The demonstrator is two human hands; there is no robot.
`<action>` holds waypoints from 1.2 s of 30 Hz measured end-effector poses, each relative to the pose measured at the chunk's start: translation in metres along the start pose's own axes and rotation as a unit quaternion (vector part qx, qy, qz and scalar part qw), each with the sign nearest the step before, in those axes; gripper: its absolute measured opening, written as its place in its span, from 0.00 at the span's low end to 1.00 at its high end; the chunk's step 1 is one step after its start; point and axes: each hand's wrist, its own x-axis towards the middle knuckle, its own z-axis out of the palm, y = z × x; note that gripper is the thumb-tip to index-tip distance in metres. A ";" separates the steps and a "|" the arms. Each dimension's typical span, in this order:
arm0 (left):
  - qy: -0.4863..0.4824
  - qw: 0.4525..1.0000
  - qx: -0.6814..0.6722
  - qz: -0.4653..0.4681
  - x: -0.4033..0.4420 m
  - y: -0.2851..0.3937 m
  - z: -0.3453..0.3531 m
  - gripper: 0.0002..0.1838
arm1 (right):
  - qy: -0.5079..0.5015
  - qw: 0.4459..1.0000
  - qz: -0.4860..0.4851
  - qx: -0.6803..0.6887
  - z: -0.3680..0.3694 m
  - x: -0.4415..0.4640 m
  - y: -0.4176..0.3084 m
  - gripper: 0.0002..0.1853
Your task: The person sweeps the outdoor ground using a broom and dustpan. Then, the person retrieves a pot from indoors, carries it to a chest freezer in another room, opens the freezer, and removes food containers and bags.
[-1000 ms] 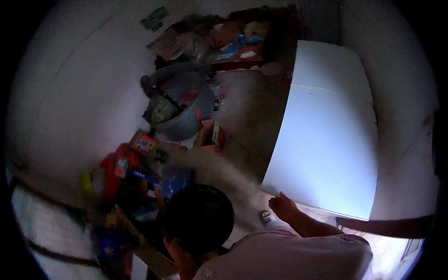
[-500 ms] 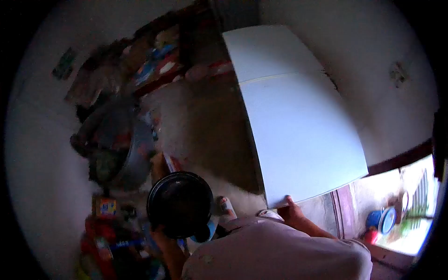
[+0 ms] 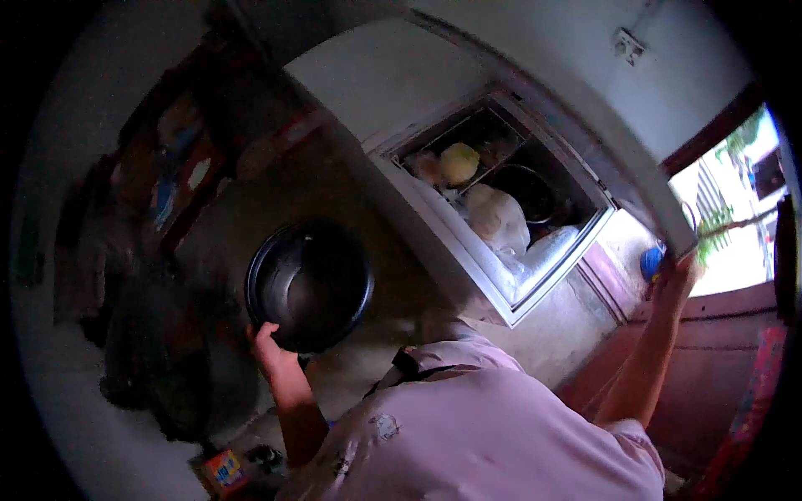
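A dark round basin (image 3: pixel 311 288) hangs over the floor, its rim gripped by my left hand (image 3: pixel 276 351), thumb over the edge. My right hand (image 3: pixel 681 271) is raised at the far right, on the lower corner of the lifted lid (image 3: pixel 585 125) of a white chest freezer (image 3: pixel 443 225). Inside the open freezer lie a pale round item (image 3: pixel 459 164), a white plastic bag (image 3: pixel 496 217) and a dark round pot (image 3: pixel 522 192), with a wire divider between parts.
A colourful box (image 3: pixel 225 470) stands on the floor at the lower left. Dim clutter and a large tub (image 3: pixel 180 359) line the left side. At the right is a bright doorway (image 3: pixel 727 217) with a blue container (image 3: pixel 651 263) near it.
The freezer lid has swung up from closed, showing the inside. My right hand has risen to the right with it. The view has turned right, and the basin stays in my left hand.
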 end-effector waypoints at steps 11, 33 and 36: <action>-0.126 0.988 0.086 -0.039 0.120 -0.001 0.198 0.27 | 0.029 0.946 -0.316 -0.064 0.000 0.158 0.008 0.28; -0.222 0.956 0.168 -0.096 0.349 -0.047 0.489 0.29 | -0.051 0.793 0.345 -0.500 0.138 -0.084 0.419 0.20; -0.241 0.947 0.168 -0.129 0.363 -0.043 0.512 0.30 | 0.049 0.859 0.259 -0.439 0.162 -0.088 0.406 0.19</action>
